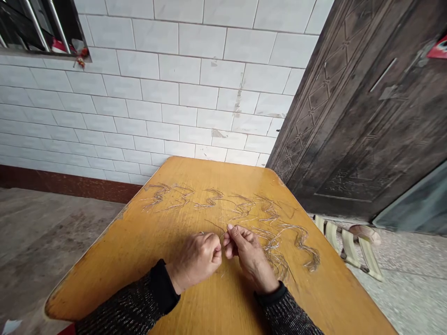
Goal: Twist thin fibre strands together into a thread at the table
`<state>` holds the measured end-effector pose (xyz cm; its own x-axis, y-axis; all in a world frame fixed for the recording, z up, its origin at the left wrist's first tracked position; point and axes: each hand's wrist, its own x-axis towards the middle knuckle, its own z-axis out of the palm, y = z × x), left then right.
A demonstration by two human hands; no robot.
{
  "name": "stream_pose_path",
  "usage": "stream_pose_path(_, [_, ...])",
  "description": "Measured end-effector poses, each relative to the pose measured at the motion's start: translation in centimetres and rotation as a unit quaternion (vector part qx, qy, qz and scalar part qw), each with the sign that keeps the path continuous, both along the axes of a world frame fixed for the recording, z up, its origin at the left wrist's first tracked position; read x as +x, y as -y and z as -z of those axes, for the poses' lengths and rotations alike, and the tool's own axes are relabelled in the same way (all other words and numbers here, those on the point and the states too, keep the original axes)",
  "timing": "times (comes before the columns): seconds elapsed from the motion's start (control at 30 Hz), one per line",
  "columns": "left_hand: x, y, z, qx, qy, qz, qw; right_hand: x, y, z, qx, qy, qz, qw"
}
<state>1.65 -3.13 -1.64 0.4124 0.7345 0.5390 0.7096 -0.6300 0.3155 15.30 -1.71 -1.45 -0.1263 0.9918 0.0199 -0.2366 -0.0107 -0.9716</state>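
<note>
My left hand [199, 257] is closed in a fist over the table [139, 260], knuckles up. Beside it, my right hand [249, 256] pinches with thumb and forefinger. A thin wire [213, 225] runs up and left from between the two hands, and both appear to grip it; its lower part is hidden by the fingers. Just right of my right hand lies a loose pile of thin, shiny wires [274, 244]. Farther right is a bent bundle of wires [307, 246]. Beyond the hands, several small wavy clusters of wire [211, 199] lie in a row across the table.
A white tiled wall [195, 93] stands behind the table's far edge. To the right is a dark carved door [342, 116]. A low seat with pale straps [349, 246] sits on the floor by the table's right edge. A barred window [38, 28] is at upper left.
</note>
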Motion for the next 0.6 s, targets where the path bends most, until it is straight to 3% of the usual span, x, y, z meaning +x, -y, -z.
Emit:
stream_pose_path(0.07, [0.0, -0.2, 0.1, -0.028, 0.029, 0.004, 0.999, 0.1, 0.0, -0.1, 0.001, -0.007, 0.006, 1.0])
stream_pose_path(0.17, [-0.1, -0.8, -0.1, -0.154, 0.139, 0.003, 0.978, 0.4, -0.1, -0.2, -0.004, -0.021, 0.019, 1.0])
stream_pose_path(0.3, [-0.5, -1.0, -1.0, -0.311, 0.29, 0.046, 0.904, 0.7, -0.2, -0.4, -0.005, -0.036, 0.034, 0.999])
stream_pose_path(0.43, [-0.8, -0.8, -1.6, -0.406, 0.37, 0.084, 0.831, 0.8, -0.1, -0.5, 0.028, -0.019, 0.036, 0.999])
stream_pose_path(0.6, [-0.9, -1.0, -0.9, -0.458, 0.381, 0.11, 0.795, 0.8, 0.0, -0.7, 0.061, 0.029, 0.034, 0.997])
